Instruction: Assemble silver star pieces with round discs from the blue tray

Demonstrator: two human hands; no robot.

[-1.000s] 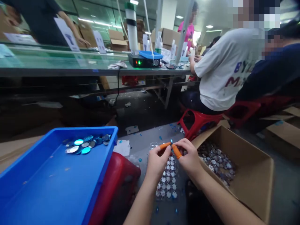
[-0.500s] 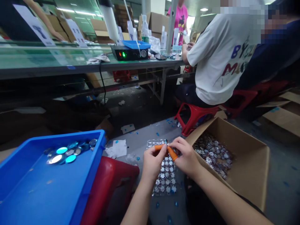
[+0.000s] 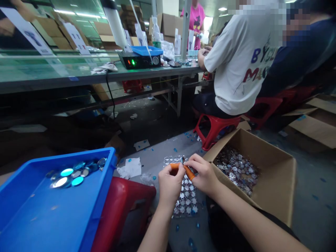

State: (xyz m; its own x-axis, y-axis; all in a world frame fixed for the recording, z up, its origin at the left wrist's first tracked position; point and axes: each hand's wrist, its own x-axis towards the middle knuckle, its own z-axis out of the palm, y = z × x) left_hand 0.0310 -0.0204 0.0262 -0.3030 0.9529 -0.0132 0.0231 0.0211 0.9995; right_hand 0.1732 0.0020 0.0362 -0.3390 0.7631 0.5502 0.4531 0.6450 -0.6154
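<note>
Orange finger covers (image 3: 189,172) on both hands: left hand (image 3: 170,182) and right hand (image 3: 202,174) pinch one small shiny piece (image 3: 183,160) between them, possibly a disc. It sits above a clear sheet (image 3: 187,201) of star shapes on the floor (image 3: 162,145), between blue tray (image 3: 39,217) and cardboard box (image 3: 275,185).

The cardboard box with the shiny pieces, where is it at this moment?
In the head view the cardboard box sits on the floor at the right, close beside the right hand, with a red stool just behind it.
</note>
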